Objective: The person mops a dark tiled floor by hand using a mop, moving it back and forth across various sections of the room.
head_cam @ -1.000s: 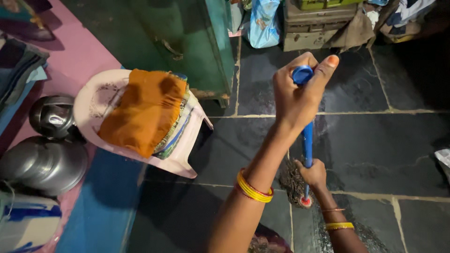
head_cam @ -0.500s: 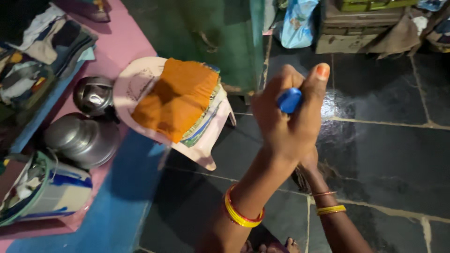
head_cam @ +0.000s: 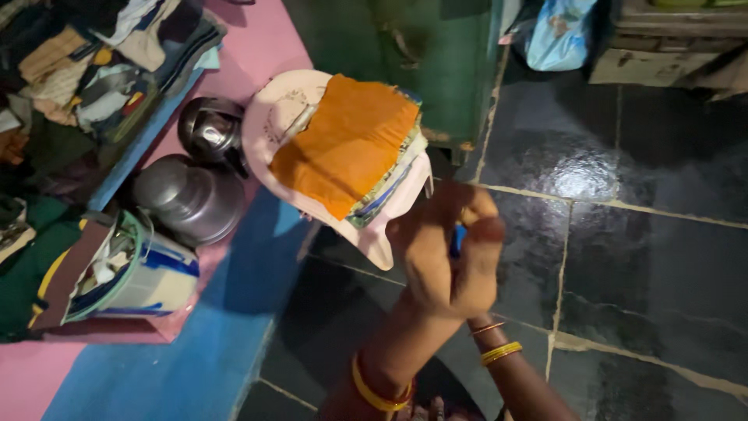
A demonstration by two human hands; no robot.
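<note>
Dark stone floor (head_cam: 647, 257), wet and shiny toward one o'clock, pale joints crossing it. At eleven o'clock a pink stool (head_cam: 269, 125) stands on it, carrying a folded orange cloth (head_cam: 343, 144) on other folded cloths. At nine o'clock, two steel pots (head_cam: 187, 199) and a bucket (head_cam: 148, 273) sit on the pink-and-blue ledge (head_cam: 202, 343). A green cabinet (head_cam: 436, 54) stands at twelve.
</note>
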